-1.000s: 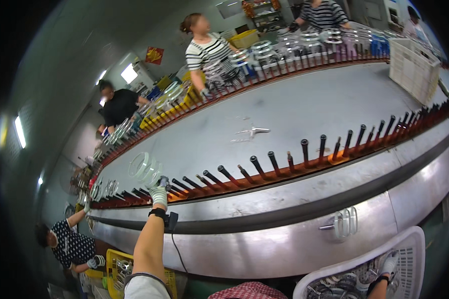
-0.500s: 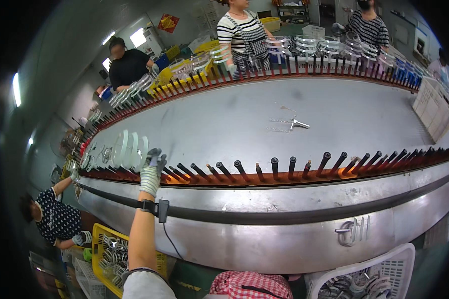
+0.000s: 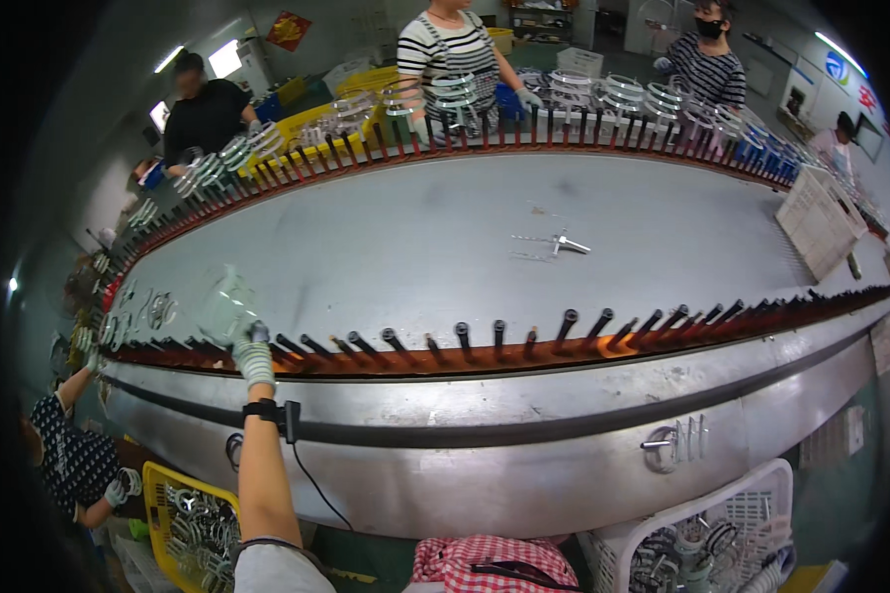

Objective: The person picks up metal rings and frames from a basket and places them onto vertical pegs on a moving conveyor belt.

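My left hand [image 3: 254,358], in a striped pale glove with grey fingertips, is at the near line of spindles. Its fingers are closed at the lower right of a glossy ringed part [image 3: 227,304], which is tilted and blurred. Beside the hand, dark upright spindles [image 3: 388,338] rise from a glowing orange slot. A black strap with a small box and cable is round my left wrist. My right hand cannot be made out; a pale ribbed shape [image 3: 767,573] by the white basket is too unclear to name.
The grey tabletop [image 3: 405,237] bears a metal piece with prongs [image 3: 568,244] and a white crate [image 3: 823,219]. Below stand a yellow basket [image 3: 154,514] and a white basket [image 3: 783,494] of metal parts, with a red checked cloth [image 3: 494,563] between. Several co-workers stand around the line.
The near spindles have moved left. My left hand has gone left with the ringed part, which has turned and tilted. The whole view has shifted slightly.
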A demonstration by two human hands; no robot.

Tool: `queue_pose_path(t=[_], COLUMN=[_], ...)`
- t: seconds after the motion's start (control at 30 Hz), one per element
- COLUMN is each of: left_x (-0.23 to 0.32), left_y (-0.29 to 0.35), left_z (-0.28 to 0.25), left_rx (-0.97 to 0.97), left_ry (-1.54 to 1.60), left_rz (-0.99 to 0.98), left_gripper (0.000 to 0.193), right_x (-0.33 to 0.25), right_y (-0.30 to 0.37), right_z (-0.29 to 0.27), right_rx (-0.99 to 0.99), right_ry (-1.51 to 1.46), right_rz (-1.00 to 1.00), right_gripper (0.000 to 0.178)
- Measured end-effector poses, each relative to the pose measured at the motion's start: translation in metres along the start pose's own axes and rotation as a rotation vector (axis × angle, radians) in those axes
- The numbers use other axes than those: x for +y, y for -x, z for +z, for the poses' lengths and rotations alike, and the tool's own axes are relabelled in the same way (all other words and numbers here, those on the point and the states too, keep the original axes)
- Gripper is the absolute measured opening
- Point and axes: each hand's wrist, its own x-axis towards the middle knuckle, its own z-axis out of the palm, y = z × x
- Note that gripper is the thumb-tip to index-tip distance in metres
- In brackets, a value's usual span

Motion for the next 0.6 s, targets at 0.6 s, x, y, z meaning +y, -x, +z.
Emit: queue_pose_path(t=[0.6], left_x=[0.175], left_y=[0.336], left_z=[-0.057], left_rx=[-1.041], left_ry=[0.483], left_rz=[0.741], left_gripper=[0.067], right_x=[-0.265], right_y=[0.249], right_z=[0.131], right_rx=[-1.152], right_ry=[-0.387], right_rz=[-0.432], right_gripper=[0.013])
